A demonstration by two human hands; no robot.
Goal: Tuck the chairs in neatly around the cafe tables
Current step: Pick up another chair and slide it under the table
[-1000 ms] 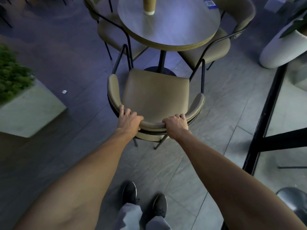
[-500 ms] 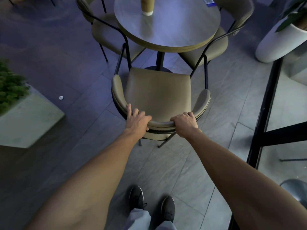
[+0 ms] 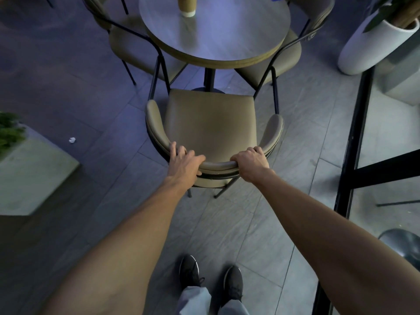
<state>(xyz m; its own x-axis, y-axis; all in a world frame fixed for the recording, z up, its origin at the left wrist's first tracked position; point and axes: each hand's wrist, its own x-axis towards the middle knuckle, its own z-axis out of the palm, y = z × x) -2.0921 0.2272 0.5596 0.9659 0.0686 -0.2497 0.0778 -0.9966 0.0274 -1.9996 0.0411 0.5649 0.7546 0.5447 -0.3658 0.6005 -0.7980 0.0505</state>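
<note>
Head view, left to right. At the far left, a pale concrete planter (image 3: 34,173) with green foliage stands on the grey tiled floor (image 3: 109,123); a small white scrap (image 3: 72,140) lies on the tiles beside it.

A left far chair (image 3: 127,42) is drawn in, its seat partly beneath the round bench (image 3: 216,35), which carries a paper cup (image 3: 187,5) near its far edge.

The left hand (image 3: 184,162) holds the curved backrest of the near chair (image 3: 211,123): its fingers (image 3: 173,148) lie over the top of the padded rail, only slightly bent, with one digit tucked beneath the rail.

The near chair stands on the floor, facing the bench. The front edge of its seat is close to the black pedestal (image 3: 209,78), and most of the seat shows clear of the bench top.

The right hand (image 3: 251,164) grips the same rail further along, its fingers (image 3: 256,150) wrapped tightly round it.

A right far chair (image 3: 293,53) sits tucked against the bench. Beyond it stand a tall white pot (image 3: 368,46) and a black metal frame (image 3: 354,144).

At the bottom, two black shoes (image 3: 189,269) stand behind the near chair.
</note>
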